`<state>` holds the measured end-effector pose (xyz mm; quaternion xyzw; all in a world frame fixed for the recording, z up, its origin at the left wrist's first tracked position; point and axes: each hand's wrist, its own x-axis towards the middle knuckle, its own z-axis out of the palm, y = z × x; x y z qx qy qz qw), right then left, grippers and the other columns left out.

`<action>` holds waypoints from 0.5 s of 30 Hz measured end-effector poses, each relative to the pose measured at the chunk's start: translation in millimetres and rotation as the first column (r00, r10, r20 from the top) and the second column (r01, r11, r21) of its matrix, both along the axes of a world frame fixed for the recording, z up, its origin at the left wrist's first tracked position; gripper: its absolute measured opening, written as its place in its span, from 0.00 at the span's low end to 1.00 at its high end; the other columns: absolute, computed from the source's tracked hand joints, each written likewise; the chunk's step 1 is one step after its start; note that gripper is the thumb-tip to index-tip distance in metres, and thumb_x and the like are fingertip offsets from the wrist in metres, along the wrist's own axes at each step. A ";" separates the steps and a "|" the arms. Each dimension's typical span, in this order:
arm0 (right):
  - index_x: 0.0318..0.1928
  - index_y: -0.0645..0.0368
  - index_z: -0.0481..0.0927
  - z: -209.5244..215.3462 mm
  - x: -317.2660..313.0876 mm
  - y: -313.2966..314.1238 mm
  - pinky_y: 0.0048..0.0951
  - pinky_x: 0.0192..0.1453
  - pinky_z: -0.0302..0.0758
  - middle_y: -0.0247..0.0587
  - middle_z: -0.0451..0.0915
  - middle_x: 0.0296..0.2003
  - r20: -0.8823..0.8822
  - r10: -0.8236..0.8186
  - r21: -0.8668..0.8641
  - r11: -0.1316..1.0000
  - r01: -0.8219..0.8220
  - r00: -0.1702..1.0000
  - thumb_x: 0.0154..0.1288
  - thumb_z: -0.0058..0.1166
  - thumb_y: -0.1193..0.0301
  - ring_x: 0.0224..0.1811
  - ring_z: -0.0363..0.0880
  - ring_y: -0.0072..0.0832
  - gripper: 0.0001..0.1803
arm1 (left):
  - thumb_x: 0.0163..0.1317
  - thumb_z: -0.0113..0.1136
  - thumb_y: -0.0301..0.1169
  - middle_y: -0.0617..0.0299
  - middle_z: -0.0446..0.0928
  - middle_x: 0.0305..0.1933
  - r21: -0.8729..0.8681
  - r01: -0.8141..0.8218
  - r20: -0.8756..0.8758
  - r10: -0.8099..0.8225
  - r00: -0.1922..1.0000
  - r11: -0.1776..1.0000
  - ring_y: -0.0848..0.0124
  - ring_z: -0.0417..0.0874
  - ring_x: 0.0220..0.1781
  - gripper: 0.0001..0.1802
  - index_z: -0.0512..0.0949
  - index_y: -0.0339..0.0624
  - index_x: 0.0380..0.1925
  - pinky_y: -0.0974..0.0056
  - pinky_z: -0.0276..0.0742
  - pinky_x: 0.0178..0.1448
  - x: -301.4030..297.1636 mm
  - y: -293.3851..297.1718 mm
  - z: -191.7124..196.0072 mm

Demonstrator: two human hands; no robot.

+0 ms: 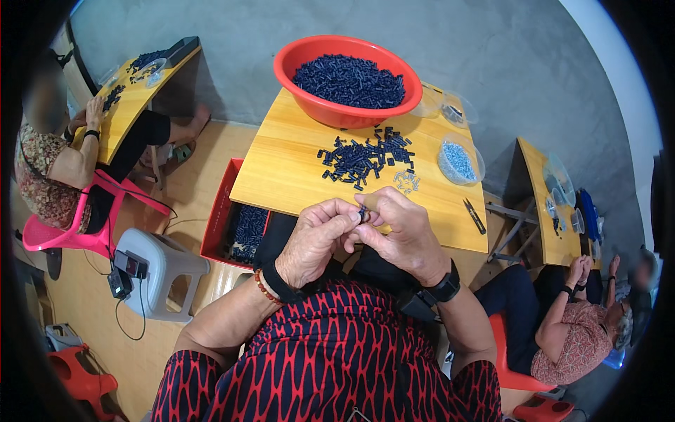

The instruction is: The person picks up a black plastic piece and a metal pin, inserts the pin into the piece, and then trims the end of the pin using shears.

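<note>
My left hand (320, 232) and my right hand (402, 228) meet in front of my chest, just off the table's near edge. Between their pinched fingertips is a small dark plastic piece (363, 213), mostly covered by the fingers. Beyond the hands, a loose pile of similar dark pieces (351, 162) lies on the yellow wooden table (281, 169). Beside that pile sits a little cluster of clear small parts (406, 181). To the right are a clear tub of light blue parts (458, 162) and a dark slim hand tool (474, 216).
A red basin (283, 65) heaped with dark pieces stands at the table's back. Left of the table, a red box (215, 224) on the floor holds more. A grey stool (158, 257) stands farther left. Two people work at side tables, left (53, 158) and right (573, 344).
</note>
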<state>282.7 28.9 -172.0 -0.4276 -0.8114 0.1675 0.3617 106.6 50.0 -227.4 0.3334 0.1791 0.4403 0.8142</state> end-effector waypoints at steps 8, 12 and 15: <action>0.44 0.69 0.77 10.0 0.6 0.9 0.37 0.36 0.78 0.51 0.78 0.35 0.076 0.008 -0.083 0.997 -0.002 0.997 0.58 0.63 0.75 0.34 0.81 0.43 0.16 | 0.69 0.57 0.28 0.61 0.82 0.33 0.104 -0.051 -0.173 0.068 0.983 0.993 0.77 0.79 0.29 0.07 0.79 0.36 0.34 0.72 0.77 0.34 1.7 -2.3 -1.5; 0.46 0.69 0.77 8.6 2.3 3.1 0.38 0.38 0.78 0.52 0.77 0.35 0.087 0.034 -0.175 0.984 -0.018 0.996 0.58 0.62 0.74 0.35 0.81 0.46 0.17 | 0.69 0.57 0.28 0.61 0.81 0.31 0.134 -0.064 -0.207 0.091 0.974 0.989 0.78 0.79 0.27 0.07 0.79 0.36 0.33 0.73 0.77 0.33 1.4 -3.4 1.2; 0.47 0.69 0.77 5.5 -0.9 1.5 0.40 0.39 0.78 0.52 0.77 0.35 0.185 0.048 -0.099 0.995 -0.030 0.982 0.58 0.62 0.75 0.36 0.81 0.49 0.17 | 0.69 0.57 0.28 0.62 0.81 0.30 0.175 -0.094 -0.273 0.140 0.952 0.980 0.79 0.78 0.27 0.07 0.79 0.36 0.33 0.73 0.77 0.33 0.5 -2.3 1.7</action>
